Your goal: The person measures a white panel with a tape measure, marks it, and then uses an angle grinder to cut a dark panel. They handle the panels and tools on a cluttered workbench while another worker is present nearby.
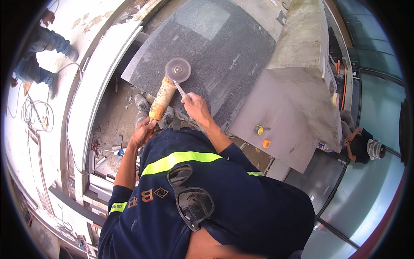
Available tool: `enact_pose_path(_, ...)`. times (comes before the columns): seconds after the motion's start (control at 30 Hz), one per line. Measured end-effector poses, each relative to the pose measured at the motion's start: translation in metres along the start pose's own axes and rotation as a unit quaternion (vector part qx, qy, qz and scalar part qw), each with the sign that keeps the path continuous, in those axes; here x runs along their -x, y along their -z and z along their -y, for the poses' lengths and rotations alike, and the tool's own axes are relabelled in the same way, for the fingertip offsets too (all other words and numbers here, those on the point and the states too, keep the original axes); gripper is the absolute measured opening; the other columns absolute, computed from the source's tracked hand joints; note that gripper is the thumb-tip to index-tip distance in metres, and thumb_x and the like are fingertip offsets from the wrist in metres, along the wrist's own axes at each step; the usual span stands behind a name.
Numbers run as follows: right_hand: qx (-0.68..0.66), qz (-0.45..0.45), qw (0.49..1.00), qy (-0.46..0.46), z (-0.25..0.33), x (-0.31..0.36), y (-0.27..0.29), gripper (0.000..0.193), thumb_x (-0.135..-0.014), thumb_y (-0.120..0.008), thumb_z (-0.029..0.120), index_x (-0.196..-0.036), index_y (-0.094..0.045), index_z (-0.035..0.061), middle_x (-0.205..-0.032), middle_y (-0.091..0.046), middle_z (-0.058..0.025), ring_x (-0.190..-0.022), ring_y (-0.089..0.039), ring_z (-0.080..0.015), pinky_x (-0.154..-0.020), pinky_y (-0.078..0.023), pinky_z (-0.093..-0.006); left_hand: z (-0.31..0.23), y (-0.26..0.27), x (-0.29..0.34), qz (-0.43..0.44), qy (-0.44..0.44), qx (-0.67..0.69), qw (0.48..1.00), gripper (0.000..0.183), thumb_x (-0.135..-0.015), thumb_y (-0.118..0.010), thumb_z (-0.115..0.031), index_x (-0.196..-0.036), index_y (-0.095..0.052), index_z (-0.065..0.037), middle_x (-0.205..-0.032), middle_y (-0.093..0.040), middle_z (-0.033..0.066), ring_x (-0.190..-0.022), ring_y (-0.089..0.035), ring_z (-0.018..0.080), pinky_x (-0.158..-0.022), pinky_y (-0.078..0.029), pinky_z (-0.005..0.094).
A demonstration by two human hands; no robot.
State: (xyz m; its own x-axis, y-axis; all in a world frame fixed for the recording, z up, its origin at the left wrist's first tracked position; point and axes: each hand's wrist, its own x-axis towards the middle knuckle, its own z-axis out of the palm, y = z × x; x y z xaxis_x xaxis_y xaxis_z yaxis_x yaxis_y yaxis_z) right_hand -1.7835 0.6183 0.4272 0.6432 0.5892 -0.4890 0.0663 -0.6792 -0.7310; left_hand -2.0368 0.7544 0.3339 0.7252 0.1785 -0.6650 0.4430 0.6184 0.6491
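My left hand (141, 132) is wrapped round the rear end of an angle grinder (163, 100), whose yellowish body is worn and dirty. A round grey disc (177, 70) is fitted at its far end, over the dark stone slab (215, 64). In my closed right hand (196, 107) is a slim grey tapered piece (180, 89); its tip reaches the grinder's head beside the disc. Whether it is a separate tool or a side handle, I cannot tell. My thumb and fingers partly hide its near end.
A tape measure (258, 129) and a small orange thing (266, 143) lie on the grey slab (284, 112) at right. Debris litters the ground (116, 116) at left. One person (41, 56) stands far left; another (364, 144) is at far right. A coiled cable (38, 113) lies left.
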Motion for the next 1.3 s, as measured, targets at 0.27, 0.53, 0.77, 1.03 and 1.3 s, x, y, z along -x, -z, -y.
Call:
enact_pose_path(0.27,-0.067,0.035,0.997,-0.002,-0.004,0.002,-0.001,0.032,-0.11,-0.054,0.028,-0.1,-0.066,0.0011,-0.063,-0.054,0.0013,-0.048,-0.05,-0.0078,-0.04,-0.042,-0.0286,0.006,0.006,0.003,0.021,0.007,0.017,1.0,0.035,-0.105,-0.067,-0.04,-0.124,-0.061,-0.011,-0.09,-0.055,-0.003,-0.077,-0.05,0.0086,-0.065,-0.04,0.0259)
enact_pose_path(0.53,-0.059,0.031,0.998,-0.019,0.0,0.003,0.0,0.033,-0.106,-0.056,0.028,-0.1,-0.072,0.0007,-0.063,-0.064,-0.0114,-0.048,-0.062,-0.0218,-0.05,-0.05,-0.0397,0.004,0.002,0.005,0.019,0.017,0.041,0.999,0.033,-0.106,-0.067,-0.038,-0.123,-0.061,-0.011,-0.09,-0.053,-0.0026,-0.077,-0.048,0.0092,-0.067,-0.039,0.0258)
enact_pose_path(0.77,-0.071,0.041,0.997,-0.006,0.0,0.004,0.001,0.031,-0.11,-0.053,0.027,-0.099,-0.066,0.0019,-0.066,-0.056,0.0009,-0.048,-0.052,-0.0078,-0.04,-0.042,-0.0276,0.001,0.004,0.006,0.024,0.024,0.034,0.999,0.032,-0.105,-0.067,-0.039,-0.121,-0.062,-0.011,-0.091,-0.054,-0.0027,-0.078,-0.049,0.009,-0.068,-0.04,0.0261)
enact_pose_path(1.03,-0.068,0.02,0.997,-0.04,0.003,0.005,0.005,0.032,-0.105,-0.055,0.027,-0.099,-0.072,0.0009,-0.063,-0.064,-0.0104,-0.046,-0.06,-0.0212,-0.049,-0.05,-0.0391,0.011,0.002,-0.001,0.013,-0.004,0.069,0.998,0.033,-0.106,-0.067,-0.036,-0.124,-0.062,-0.009,-0.084,-0.056,-0.0021,-0.062,-0.05,0.0066,-0.052,-0.038,0.0229)
enact_pose_path(1.3,-0.052,0.025,0.998,-0.026,0.002,0.005,0.008,0.033,-0.105,-0.055,0.027,-0.099,-0.073,-0.0001,-0.063,-0.064,-0.009,-0.047,-0.061,-0.0197,-0.049,-0.051,-0.0385,0.007,0.0,0.003,0.008,0.002,0.052,0.999,0.033,-0.106,-0.067,-0.038,-0.122,-0.063,-0.009,-0.085,-0.057,-0.0025,-0.063,-0.05,0.0065,-0.052,-0.038,0.0235)
